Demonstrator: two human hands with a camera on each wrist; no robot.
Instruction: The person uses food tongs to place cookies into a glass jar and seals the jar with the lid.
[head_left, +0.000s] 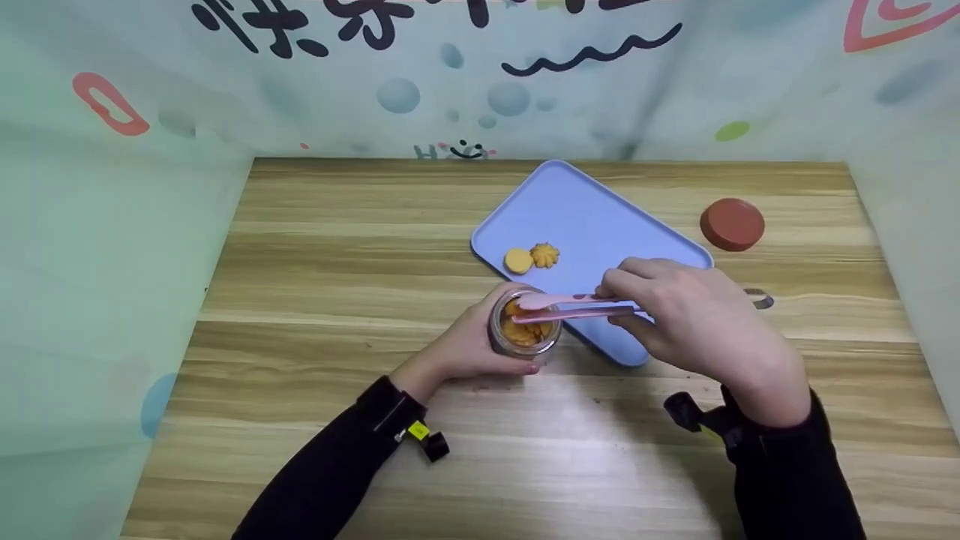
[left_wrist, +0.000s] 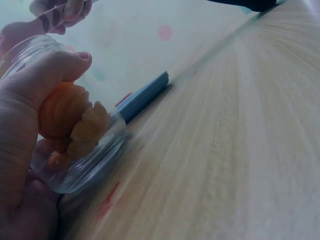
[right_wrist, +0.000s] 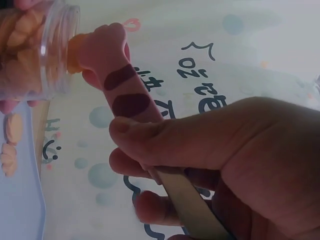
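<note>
My left hand (head_left: 472, 337) grips a clear jar (left_wrist: 97, 167) of flower-shaped cookies (left_wrist: 62, 112), its mouth facing up in the head view. The right hand (head_left: 694, 319) pinches pink tongs (right_wrist: 117, 65) with dark bands and a metal handle, thumb on one side and fingers on the other. In the head view the tong tips reach over the jar's mouth. At that mouth, the right wrist view shows a cookie (right_wrist: 76, 53) at the tong tips, partly hidden by them.
Behind the jar lies a blue tray (head_left: 585, 217), set at an angle, with a round cookie (head_left: 517, 261) and a flower-shaped cookie (head_left: 545, 256) near its left corner. A red-brown lid (head_left: 733, 224) sits on the wooden table (head_left: 330, 247) at the back right. Printed cloth hangs behind.
</note>
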